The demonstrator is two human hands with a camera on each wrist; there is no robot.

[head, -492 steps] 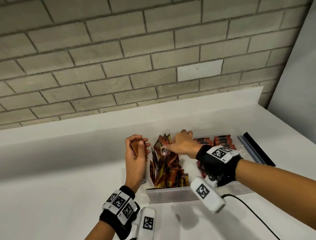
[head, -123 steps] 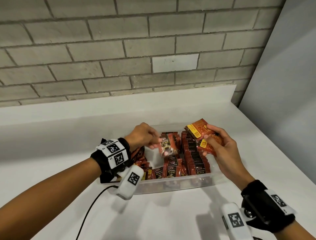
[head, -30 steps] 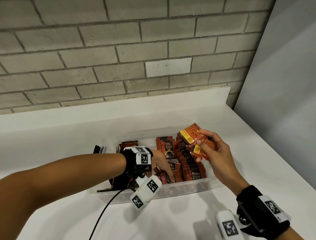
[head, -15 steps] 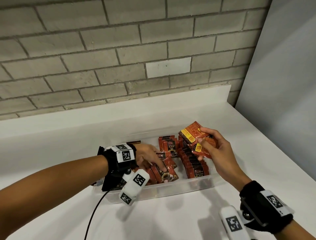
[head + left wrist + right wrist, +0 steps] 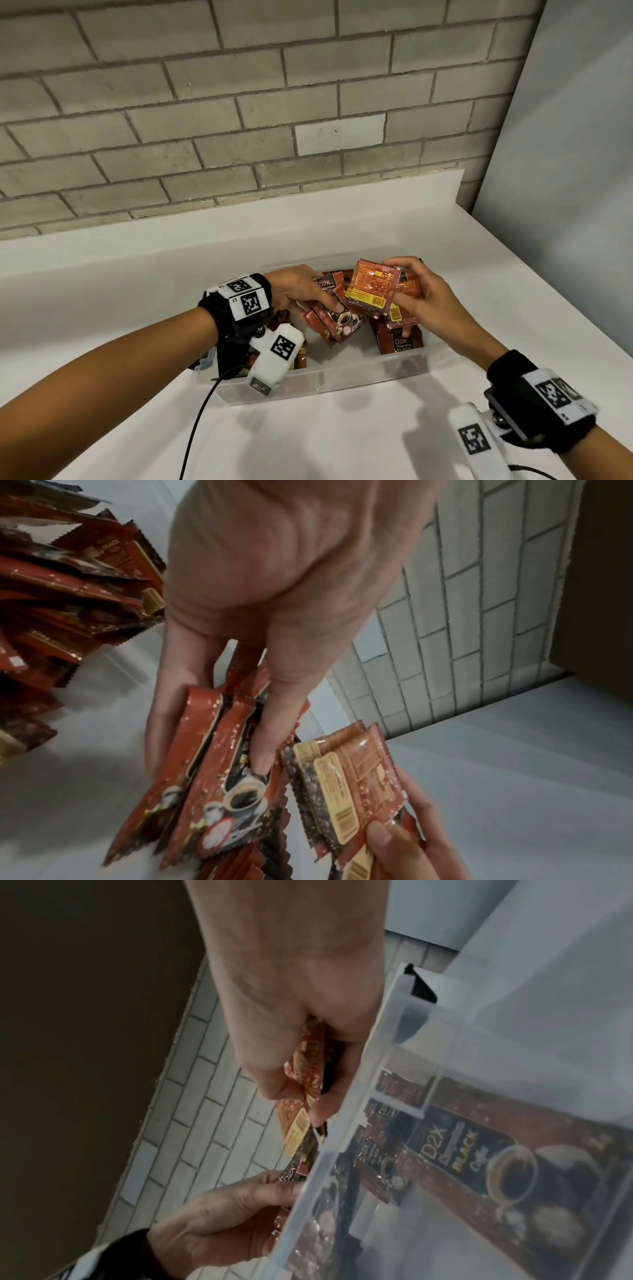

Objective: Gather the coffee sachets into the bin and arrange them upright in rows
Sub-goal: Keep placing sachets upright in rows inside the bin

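Against the grey brick wall (image 5: 239, 102), a white bench (image 5: 102, 291) carries a clear rectangular plastic bin (image 5: 342, 378) with its long side running left to right. Inside the bin, dark red coffee sachets stand upright in a row (image 5: 399, 339) at the right, while a looser heap (image 5: 61, 582) leans at the left end; bare floor shows between them. Over the middle, the left hand (image 5: 301, 291) grips a fanned bunch of red sachets printed with a coffee cup (image 5: 337, 320), thumb on the front face, their long axes tilted down toward the near wall. Just to its right, the right hand (image 5: 421, 301) pinches a small stack of orange-backed sachets (image 5: 371, 291) with yellow labels, held flat-face toward the person above the standing row. Both bunches nearly touch. Probably the left bunch joins the right stack or drops into the gap; the left hand is nearer that gap, and the standing row crowds the right.
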